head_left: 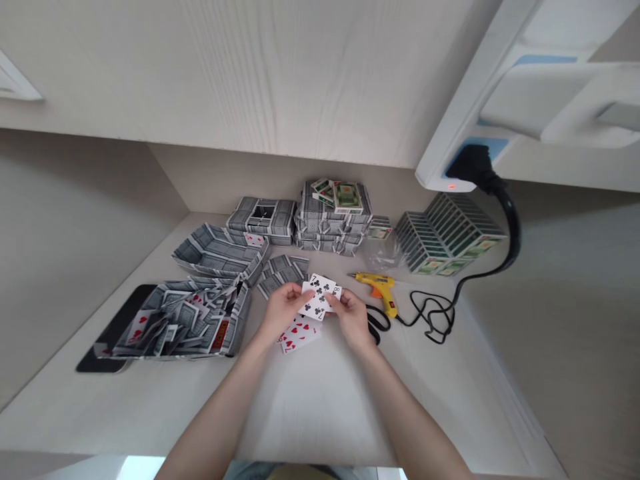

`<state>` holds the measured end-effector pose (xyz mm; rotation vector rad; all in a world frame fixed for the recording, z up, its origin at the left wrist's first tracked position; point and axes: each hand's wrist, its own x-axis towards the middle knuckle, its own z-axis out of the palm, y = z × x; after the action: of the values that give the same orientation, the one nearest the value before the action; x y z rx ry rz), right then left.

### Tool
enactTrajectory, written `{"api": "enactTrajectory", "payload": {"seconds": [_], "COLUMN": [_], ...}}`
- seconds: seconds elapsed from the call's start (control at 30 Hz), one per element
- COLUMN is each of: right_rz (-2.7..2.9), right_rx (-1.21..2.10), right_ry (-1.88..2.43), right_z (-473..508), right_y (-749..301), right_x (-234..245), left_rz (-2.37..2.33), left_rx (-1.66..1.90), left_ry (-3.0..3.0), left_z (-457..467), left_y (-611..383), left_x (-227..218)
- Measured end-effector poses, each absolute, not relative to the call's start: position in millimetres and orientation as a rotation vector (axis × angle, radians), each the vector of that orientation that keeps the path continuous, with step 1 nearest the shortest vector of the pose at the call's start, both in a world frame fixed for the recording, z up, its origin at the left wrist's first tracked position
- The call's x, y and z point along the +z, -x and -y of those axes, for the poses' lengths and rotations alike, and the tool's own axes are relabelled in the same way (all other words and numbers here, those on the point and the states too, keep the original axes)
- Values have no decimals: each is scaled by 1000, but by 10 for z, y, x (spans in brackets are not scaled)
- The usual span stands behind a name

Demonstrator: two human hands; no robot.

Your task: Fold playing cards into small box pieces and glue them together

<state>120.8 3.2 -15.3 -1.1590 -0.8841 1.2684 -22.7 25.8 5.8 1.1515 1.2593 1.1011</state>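
Between both hands I hold playing cards face up, a seven of clubs overlapping an eight. My left hand pinches their left side with the thumb on top. My right hand grips the right side, thumb also on the face. Below the left hand, red heart cards lie face up on the table. Just behind the hands are face-down grey-backed cards. Scissors with black handles lie partly hidden beside my right hand.
A yellow glue gun lies at right, its black cord coiled. At left stand an open card-built box and another box full of folded cards, resting on a dark flat object. Closed card boxes and card packs stand behind.
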Motion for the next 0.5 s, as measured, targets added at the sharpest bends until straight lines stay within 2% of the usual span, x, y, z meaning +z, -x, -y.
{"api": "enactTrajectory", "payload": {"seconds": [0.5], "right_rz": [1035], "right_rx": [1127], "right_ry": [1303], "right_z": [-56], "right_y": [-1242], "right_x": [-272], "left_rz": [-1208], "left_rx": [975], "left_ry": [-992], "left_z": [-281], "left_y": [272], "left_x": [29]}}
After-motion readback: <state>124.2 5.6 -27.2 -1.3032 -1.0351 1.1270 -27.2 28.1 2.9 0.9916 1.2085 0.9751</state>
